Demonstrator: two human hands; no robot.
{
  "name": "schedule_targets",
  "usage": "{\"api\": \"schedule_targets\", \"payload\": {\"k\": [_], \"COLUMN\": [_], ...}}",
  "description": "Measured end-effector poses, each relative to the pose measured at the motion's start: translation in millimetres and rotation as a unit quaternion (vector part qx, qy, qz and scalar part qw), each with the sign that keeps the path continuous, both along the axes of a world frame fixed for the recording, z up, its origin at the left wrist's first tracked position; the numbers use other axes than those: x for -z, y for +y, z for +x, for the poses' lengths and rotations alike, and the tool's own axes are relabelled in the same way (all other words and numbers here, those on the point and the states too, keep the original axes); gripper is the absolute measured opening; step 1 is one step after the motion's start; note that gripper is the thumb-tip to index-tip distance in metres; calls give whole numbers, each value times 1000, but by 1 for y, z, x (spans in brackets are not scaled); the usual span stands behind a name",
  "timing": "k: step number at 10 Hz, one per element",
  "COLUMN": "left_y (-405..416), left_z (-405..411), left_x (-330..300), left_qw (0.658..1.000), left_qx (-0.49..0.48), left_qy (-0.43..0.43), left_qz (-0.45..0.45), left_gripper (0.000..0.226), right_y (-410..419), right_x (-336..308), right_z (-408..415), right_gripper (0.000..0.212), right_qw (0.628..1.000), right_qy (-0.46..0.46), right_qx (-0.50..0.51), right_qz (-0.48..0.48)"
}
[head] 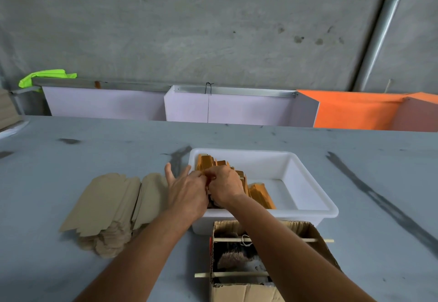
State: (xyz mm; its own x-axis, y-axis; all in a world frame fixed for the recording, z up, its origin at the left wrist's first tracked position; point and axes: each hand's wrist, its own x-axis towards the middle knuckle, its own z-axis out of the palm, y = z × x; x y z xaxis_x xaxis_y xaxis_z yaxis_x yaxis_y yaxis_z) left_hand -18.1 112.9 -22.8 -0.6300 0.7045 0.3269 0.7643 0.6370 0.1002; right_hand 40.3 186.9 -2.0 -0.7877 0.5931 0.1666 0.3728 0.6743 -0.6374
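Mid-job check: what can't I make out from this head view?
Head view only.
What the left hand and right hand pinch between them: their own fingers cover it.
Near-left corner of the white plastic tub and part of the gold folded cartons: behind both hands.
Contents of the open brown cardboard box: dark, blurred, crossed by the right forearm; the bottom edge cuts the box.

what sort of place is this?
Probably a small packing workshop: stacked flat cardboard blanks on a grey worktable, a white tub of orange folded pieces, bare concrete wall behind.
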Motion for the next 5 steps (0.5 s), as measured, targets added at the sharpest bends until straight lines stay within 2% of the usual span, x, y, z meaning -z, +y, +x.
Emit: {"api": "schedule_targets", "payload": {"k": [2,5], "left_y": [-1,-3], "left_z": [1,5], "left_x": [2,0], "left_qw": [1000,997], "left_qx": [-4,-20], "left_qy": [20,50], "left_qz": [23,53], "left_gripper": [21,18], "right_y": [-2,-4], "right_x": [-2,-10], "right_z": [4,12], "right_gripper": [36,18], "right_qw": [1000,993], "right_qy": [18,96], "right_qx": [-2,65], "right_qz": [2,-11]}}
